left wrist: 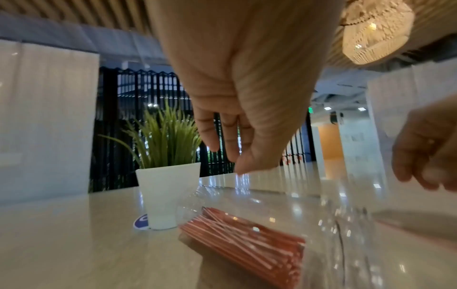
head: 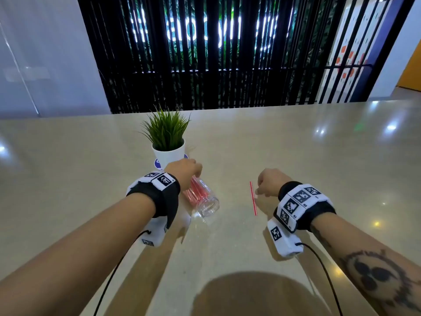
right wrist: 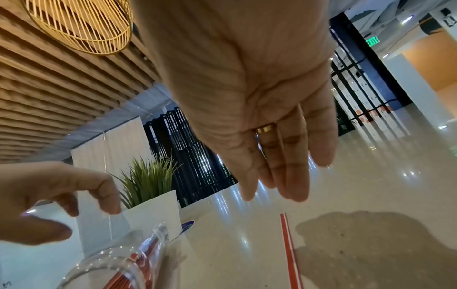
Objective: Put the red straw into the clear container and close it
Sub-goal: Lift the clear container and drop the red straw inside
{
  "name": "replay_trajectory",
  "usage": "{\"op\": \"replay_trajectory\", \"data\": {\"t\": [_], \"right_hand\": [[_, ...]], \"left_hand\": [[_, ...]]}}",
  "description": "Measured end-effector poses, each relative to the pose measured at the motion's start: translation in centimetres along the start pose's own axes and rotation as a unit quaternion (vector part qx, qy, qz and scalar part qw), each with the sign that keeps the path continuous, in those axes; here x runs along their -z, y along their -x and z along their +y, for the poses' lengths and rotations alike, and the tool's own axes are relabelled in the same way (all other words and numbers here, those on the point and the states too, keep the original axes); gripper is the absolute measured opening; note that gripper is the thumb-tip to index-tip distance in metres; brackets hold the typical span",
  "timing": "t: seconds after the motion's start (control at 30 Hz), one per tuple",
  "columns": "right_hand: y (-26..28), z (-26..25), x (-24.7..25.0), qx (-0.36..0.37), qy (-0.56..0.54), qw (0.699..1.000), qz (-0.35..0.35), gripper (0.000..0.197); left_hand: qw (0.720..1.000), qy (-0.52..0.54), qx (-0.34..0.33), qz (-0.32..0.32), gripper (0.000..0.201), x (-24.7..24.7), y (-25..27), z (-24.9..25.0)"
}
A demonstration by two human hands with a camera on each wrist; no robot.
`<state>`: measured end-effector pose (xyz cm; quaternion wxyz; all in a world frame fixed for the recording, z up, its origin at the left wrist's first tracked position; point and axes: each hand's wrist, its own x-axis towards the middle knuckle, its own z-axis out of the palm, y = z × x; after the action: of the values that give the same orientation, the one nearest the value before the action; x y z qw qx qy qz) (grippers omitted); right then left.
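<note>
You are hovering your left hand [head: 184,169], loosely curled and seemingly empty, over the clear container [head: 201,197] lying mid-counter, while your right hand [head: 270,182], fingers relaxed and holding nothing, is nearing the red straw [head: 253,198] lying beside it, so pinch it mid-length.

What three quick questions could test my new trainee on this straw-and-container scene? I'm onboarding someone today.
1. True or false: the clear container stands upright.
2. Where is the loose red straw? A) inside the container B) flat on the table C) in the plant pot
3. Which hand is nearer the loose straw?

Key:
1. False; it lies on its side, with straws inside.
2. B
3. The right hand; the left hand is over the container.
</note>
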<state>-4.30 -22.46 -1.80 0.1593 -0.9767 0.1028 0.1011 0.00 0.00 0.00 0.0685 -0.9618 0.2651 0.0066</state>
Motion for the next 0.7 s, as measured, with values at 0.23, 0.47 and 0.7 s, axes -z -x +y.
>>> {"op": "replay_trajectory", "data": {"t": [0.23,0.47,0.7], "right_hand": [[-1.1,-0.8,-1.7,-0.041,0.037,0.998,-0.030,0.026],[-1.2,-1.2,-2.9,-0.035,0.131,0.990,-0.050,0.024],[-1.7,-0.8,-3.4,-0.037,0.097,0.994,-0.036,0.033]], "left_hand": [[0.984,-0.145,-0.086,-0.061,0.053,-1.6,-1.0,1.5],[0.987,-0.115,-0.094,-0.066,0.064,-3.3,-1.7,1.8],[0.988,0.147,-0.006,0.057,0.071,-2.2,-1.1,0.1]]}}
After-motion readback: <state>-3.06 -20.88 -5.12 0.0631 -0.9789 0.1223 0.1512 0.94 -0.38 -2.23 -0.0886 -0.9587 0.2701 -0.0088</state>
